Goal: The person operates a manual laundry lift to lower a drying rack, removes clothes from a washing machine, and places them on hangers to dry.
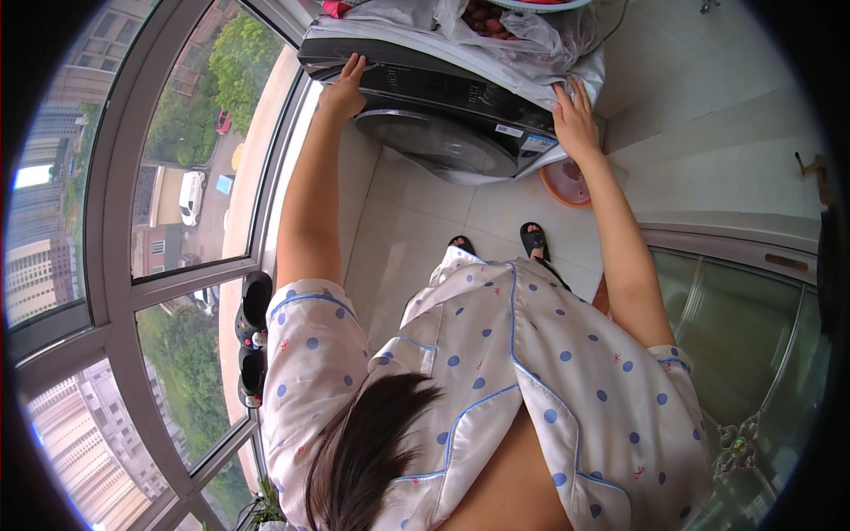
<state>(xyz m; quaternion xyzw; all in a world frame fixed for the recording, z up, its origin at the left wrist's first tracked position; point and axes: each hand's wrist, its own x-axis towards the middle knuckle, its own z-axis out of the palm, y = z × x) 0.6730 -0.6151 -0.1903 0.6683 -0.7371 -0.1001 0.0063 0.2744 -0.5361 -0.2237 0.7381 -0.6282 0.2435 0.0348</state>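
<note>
A black front-loading washing machine [431, 86] stands before me, its round door [438, 143] closed. My left hand [344, 89] rests on the left part of its front panel, fingers extended. At the right end of the panel, my right hand [574, 116] touches the edge of a white cover [518, 70] draped over the machine, with its fingers somewhat spread. Whether its fingertips pinch the cover, I cannot tell. On top lie a clear plastic bag [558, 40] with dark red fruit [488, 23] and part of a light bowl [544, 5].
An orange-rimmed basin [568, 186] sits on the tiled floor [425, 199] by the machine's right side. Windows [192, 152] line the left, with black clogs [254, 305] on the sill. A glass sliding door [737, 318] is at the right.
</note>
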